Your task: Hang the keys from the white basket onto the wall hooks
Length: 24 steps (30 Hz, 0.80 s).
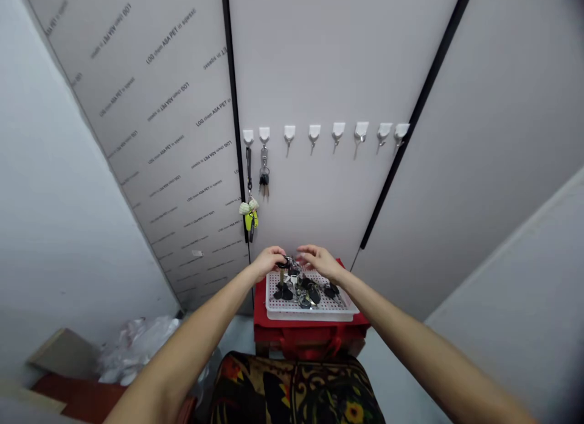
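Observation:
My left hand [268, 263] pinches a bunch of keys [292, 266] by its dark upper end, above the back part of a white perforated basket [314, 316]. My right hand [322, 261] is just right of these keys, its fingers stretched out and apart; whether a fingertip touches them I cannot tell. In the basket lies a pile of loose keys [312, 293], several with black heads, some on metal rings. The basket rests on a red bag [314, 336].
A row of white hooks [314, 132] runs across the pale panel. From the leftmost hangs a strap with a yellow-green key fob [250, 221]; beside it hangs a key bunch [264, 180]. Clear plastic bags [137, 348] lie at lower left, near a cardboard piece [64, 354].

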Tool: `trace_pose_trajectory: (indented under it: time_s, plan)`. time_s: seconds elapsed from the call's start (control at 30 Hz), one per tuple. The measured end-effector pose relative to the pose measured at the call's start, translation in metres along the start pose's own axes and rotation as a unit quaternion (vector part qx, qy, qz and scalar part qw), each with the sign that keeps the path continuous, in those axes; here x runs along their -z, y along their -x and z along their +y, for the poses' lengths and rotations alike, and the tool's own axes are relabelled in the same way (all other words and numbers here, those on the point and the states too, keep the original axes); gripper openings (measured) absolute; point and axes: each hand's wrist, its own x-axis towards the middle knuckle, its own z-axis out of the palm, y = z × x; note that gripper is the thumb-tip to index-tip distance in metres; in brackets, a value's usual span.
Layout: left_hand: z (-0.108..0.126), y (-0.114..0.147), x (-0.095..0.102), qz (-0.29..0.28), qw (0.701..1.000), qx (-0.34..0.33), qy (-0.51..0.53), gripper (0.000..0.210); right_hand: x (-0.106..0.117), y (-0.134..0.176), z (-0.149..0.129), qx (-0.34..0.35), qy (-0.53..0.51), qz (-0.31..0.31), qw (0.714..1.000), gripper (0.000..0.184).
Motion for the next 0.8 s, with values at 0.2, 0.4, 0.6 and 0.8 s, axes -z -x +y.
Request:
trace_pose_trajectory:
  time_s: [0.2, 0.4, 0.6, 0.8]
  plan:
    - [0.012, 0.007, 0.008, -0.01, 0.991, -0.035, 0.13, 0.013, -0.01, 0.01, -0.013, -0.038, -0.081, -0.051, 0.995, 0.028]
    - [0.022, 0.01, 0.006, 0.054, 0.975, -0.061, 0.206, 0.013, -0.021, 0.014, -0.018, -0.014, -0.101, -0.024, 0.995, 0.042]
    - [0.026, 0.009, 0.005, 0.094, 0.969, -0.047, 0.224, 0.009, -0.024, -0.003, -0.019, 0.047, -0.032, 0.076, 0.996, 0.017]
    - [0.048, 0.005, 0.016, 0.158, 0.984, -0.077, 0.039, 0.021, 0.001, -0.022, -0.076, 0.121, 0.067, 0.051, 0.989, 0.016]
